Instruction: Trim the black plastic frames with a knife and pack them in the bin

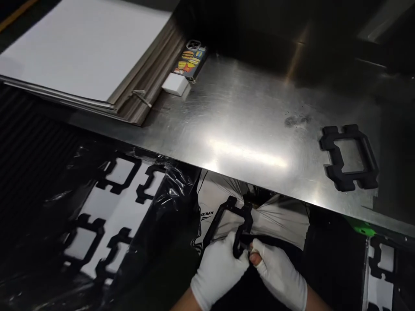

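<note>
In my gloved left hand (221,268) I hold a black frame (247,217) above my lap, its far end slanting up and away from me. My gloved right hand (280,270) is at its near end, thumb and finger bent together with bare skin showing; whether they pinch the frame or some small piece beside it, I can't quite tell. Ahead, on the steel table (253,108), a second black frame (337,172) lies flat to the right. To the left sit a stack of white-topped sheets (87,47), a phone (191,60) and a small white block (175,84). Four more frames (82,222) lie on white sheeting (112,211) at my left, black plastic (175,185) around it.
</note>
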A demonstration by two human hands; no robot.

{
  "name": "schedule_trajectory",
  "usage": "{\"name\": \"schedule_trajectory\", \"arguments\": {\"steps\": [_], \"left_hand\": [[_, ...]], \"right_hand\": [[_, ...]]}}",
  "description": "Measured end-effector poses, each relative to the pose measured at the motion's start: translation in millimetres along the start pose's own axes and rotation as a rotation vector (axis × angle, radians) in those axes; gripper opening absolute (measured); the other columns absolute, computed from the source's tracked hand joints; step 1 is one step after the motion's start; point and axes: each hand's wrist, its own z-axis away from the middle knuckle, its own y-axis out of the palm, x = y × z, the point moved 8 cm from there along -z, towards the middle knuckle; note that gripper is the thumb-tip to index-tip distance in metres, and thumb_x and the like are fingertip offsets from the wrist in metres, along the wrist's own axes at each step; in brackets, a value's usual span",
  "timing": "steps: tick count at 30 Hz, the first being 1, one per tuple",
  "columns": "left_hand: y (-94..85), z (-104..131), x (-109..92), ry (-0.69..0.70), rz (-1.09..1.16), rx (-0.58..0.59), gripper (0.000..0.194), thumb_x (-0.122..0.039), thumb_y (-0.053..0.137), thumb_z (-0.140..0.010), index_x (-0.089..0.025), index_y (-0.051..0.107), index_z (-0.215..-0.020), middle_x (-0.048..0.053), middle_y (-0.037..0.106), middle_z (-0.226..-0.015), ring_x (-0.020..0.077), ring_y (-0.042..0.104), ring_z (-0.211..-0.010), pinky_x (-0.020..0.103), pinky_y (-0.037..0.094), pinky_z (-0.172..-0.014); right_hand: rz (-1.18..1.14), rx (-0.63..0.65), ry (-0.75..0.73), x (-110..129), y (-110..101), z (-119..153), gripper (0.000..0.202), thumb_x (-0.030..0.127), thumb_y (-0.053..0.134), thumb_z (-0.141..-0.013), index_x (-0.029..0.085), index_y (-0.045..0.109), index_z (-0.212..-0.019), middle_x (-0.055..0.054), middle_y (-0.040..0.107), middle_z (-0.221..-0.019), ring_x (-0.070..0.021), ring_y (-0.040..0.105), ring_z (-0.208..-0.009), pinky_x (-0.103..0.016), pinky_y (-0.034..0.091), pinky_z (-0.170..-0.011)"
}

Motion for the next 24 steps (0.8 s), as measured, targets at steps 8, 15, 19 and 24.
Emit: {"name": "schedule_trajectory", "arguments": {"steps": [8, 15, 19, 24], "left_hand": [[15.0, 5, -8, 0.083, -0.394, 0.05, 0.026, -0.042, 0.061, -0.099, -0.018, 0.071, -0.099, 0.016, 0.08, -0.081, 0.0415, 0.08, -0.079, 0.044, 0.047, -0.07], [12.6, 5, -14, 0.112, -0.461, -0.036, 0.025, -0.045, 0.067, -0.095, -0.02, 0.069, -0.089, 0.014, 0.077, -0.073, 0.0411, 0.079, -0.071, 0.044, 0.048, -0.066], [15.1, 4, -16, 0.071, -0.525, 0.006, 0.026, -0.043, 0.06, -0.097, -0.02, 0.07, -0.094, 0.012, 0.078, -0.076, 0.0388, 0.08, -0.076, 0.045, 0.054, -0.071], [10.9, 4, -23, 0.121, -0.559, -0.061, 0.023, -0.04, 0.062, -0.096, -0.02, 0.07, -0.09, 0.01, 0.077, -0.073, 0.0376, 0.079, -0.071, 0.047, 0.058, -0.068]], "right_hand": [[0.244, 0.005, 0.141, 1, 10, 7, 0.05, 0.054, 0.028, -0.12, 0.025, 0.066, -0.105, -0.002, 0.08, -0.091, -0.023, 0.077, -0.076, -0.033, 0.038, -0.064], [0.265, 0.004, 0.191, 2, 6, 11, 0.049, 0.052, 0.029, -0.121, 0.026, 0.069, -0.109, 0.0, 0.081, -0.092, -0.0224, 0.077, -0.076, -0.033, 0.039, -0.064], [0.251, -0.005, 0.192, 3, 4, 13, 0.047, 0.049, 0.03, -0.121, 0.026, 0.069, -0.108, 0.001, 0.079, -0.089, -0.0193, 0.075, -0.072, -0.03, 0.041, -0.063], [0.248, -0.028, 0.201, 3, 3, 13, 0.044, 0.048, 0.033, -0.121, 0.025, 0.07, -0.11, 0.001, 0.079, -0.088, -0.0195, 0.076, -0.071, -0.029, 0.044, -0.062]]}}
